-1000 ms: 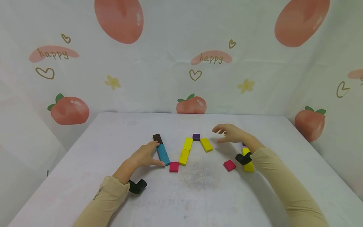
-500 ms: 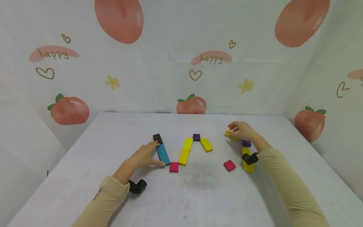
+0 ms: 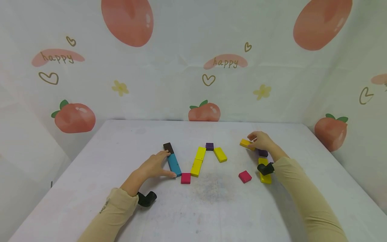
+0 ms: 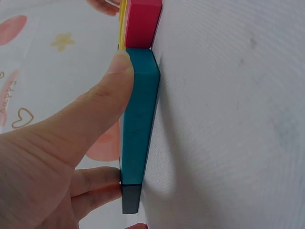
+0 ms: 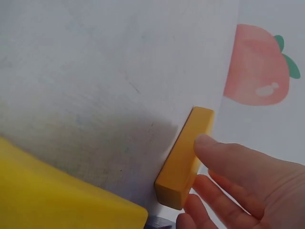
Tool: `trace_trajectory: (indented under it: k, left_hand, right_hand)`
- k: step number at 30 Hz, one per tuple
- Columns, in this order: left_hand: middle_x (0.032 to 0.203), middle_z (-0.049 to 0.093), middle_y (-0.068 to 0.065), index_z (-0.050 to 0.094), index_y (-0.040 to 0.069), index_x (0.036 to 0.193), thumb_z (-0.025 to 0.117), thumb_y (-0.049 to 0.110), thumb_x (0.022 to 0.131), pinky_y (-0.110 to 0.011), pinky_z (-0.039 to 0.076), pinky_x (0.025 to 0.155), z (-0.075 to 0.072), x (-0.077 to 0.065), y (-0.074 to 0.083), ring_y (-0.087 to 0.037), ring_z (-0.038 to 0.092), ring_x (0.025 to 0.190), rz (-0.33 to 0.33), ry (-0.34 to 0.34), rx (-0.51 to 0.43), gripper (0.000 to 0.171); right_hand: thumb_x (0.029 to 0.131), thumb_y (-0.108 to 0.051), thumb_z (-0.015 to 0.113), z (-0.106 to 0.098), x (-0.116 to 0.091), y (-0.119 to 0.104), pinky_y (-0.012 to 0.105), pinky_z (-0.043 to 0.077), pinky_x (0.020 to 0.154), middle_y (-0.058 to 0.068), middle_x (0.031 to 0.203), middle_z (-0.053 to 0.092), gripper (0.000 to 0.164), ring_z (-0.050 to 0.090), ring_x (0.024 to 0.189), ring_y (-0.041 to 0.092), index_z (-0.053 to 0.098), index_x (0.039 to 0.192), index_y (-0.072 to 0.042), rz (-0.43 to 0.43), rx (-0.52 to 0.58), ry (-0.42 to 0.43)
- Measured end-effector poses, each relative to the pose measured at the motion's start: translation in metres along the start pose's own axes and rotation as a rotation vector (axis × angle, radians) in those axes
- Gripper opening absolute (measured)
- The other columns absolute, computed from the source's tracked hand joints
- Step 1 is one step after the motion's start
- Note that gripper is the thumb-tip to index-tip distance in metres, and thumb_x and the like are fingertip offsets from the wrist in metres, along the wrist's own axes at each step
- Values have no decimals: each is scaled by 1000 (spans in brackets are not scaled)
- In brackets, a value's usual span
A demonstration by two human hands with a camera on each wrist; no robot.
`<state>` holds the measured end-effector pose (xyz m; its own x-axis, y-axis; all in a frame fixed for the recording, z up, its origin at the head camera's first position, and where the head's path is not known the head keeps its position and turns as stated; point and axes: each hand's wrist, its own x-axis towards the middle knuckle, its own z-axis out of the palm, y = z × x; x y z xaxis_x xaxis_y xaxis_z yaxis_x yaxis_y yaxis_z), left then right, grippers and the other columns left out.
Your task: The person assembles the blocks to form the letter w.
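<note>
My left hand rests on the left side of a blue block, thumb by its near end. Its fingers touch near where the blue block meets a black block; in the left wrist view the thumb lies along the blue block's edge. At the back right, my right hand pinches an orange-yellow block, thumb on one face and fingers on the far side. This block lies beside a dark purple block, partly hidden by the hand. A yellow block lies nearer, partly behind the wrist camera mount.
A red block touches the blue block's near end. From it two yellow blocks run back toward a small purple block, with another yellow block slanting off to its right. A loose red block lies on the white table.
My right hand has moved right from above the table's middle to the orange-yellow block, and its fingers have closed on it. The left hand has stayed on the blue and black blocks.
</note>
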<state>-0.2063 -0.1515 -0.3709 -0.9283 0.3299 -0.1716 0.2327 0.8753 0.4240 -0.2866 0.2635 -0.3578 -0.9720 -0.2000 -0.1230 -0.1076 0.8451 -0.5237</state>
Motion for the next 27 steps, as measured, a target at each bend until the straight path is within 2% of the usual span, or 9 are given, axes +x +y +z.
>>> trace_trajectory:
  k: [8,15,27]
  left_hand:
    - [149,30,-24,35,-1,142,77,43,72,-58,32,108,1,2,-1,-46,33,133,-3,-3,-9,93]
    - [149,30,-24,35,-2,141,78,42,72,-58,31,109,1,2,-2,-45,32,135,4,2,-12,92]
    - [149,31,-23,36,-2,141,78,41,72,-58,31,109,0,1,0,-44,32,134,7,5,-3,91]
  right_hand:
    - [82,-6,66,2,3,1,47,48,95,31,118,55,44,54,107,41,52,119,12,23,6,-17]
    - [80,-5,68,2,2,0,45,49,93,29,113,58,41,55,100,37,55,115,12,15,-10,0]
    - [82,-7,66,-1,-1,-3,47,48,95,29,116,58,39,56,107,40,56,116,10,-8,0,7]
